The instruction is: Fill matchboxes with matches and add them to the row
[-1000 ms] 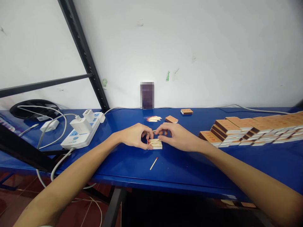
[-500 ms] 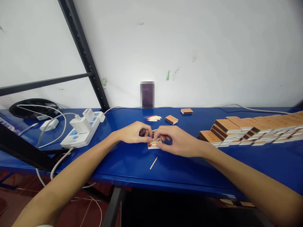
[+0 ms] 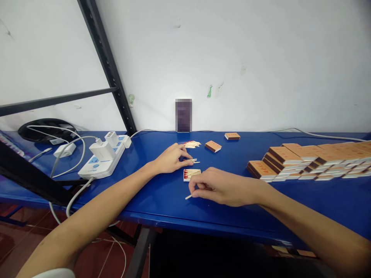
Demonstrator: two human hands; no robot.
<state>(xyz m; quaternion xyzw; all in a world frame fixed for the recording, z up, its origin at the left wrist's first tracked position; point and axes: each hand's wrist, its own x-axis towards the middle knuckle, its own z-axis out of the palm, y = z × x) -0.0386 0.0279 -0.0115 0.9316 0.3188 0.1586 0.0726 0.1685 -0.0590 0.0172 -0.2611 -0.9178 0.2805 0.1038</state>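
My left hand (image 3: 172,159) is closed, its fingertips pinched at a few matches (image 3: 194,160) that lie low over the blue tabletop. My right hand (image 3: 216,187) bends down with thumb and forefinger on a single match (image 3: 188,197), whose pale end sticks out to the left; its head is hidden by the fingers. Between the hands sits an open matchbox tray (image 3: 186,178) filled with red-headed matches (image 3: 191,172), its right corner covered by my right hand. Just beyond my left hand lies a loose pile of matches (image 3: 192,144).
Two closed matchboxes, a nearer one (image 3: 213,146) and a farther one (image 3: 232,136), lie behind. Many stacked matchboxes (image 3: 285,155) line the right side. A power strip (image 3: 100,168) with plugs and cables stands left, near a black shelf post (image 3: 107,65). A blurred dark rectangle (image 3: 183,116) leans on the wall.
Both hands have drawn away from the matchbox tray, uncovering it. My left hand has closed on matches behind it; my right hand has come nearer and taken hold of the lone match.
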